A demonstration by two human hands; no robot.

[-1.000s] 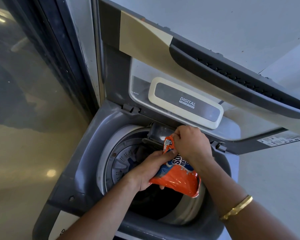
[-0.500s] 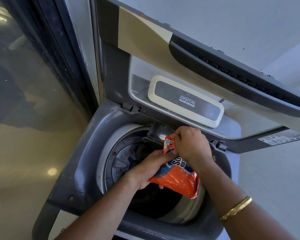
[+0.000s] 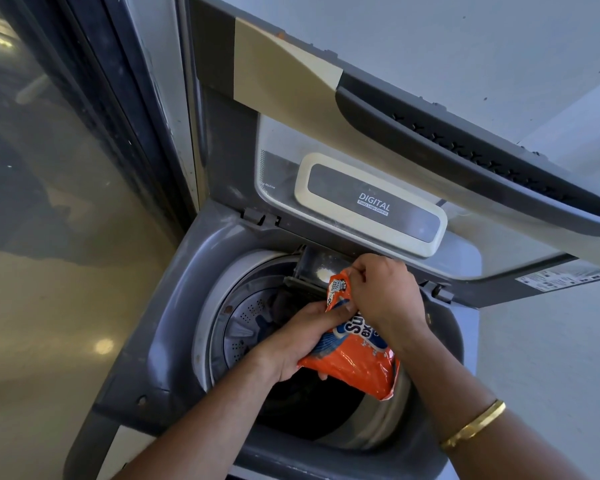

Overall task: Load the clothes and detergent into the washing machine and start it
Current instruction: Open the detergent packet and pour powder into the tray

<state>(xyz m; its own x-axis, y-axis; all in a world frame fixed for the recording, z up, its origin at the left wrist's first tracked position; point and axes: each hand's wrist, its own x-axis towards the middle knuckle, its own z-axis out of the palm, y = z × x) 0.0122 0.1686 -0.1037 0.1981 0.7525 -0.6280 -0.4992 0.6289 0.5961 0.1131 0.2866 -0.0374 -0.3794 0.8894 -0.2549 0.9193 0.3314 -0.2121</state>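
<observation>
Hardly shifted: detergent pouch [image 3: 357,355] over drum rim [image 3: 205,327]

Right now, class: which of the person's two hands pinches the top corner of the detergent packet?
The right hand, the one with the gold bangle on its wrist. The left hand grips the orange detergent packet lower down, supporting it from the side.

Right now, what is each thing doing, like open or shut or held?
Washing machine lid: open, raised.
Detergent drawer: pulled out, white powder inside.
Detergent packet: tipped towards the drawer.
Left hand: gripping the packet.
Right hand: pinching its top.
Drum: dark clothes inside.
</observation>
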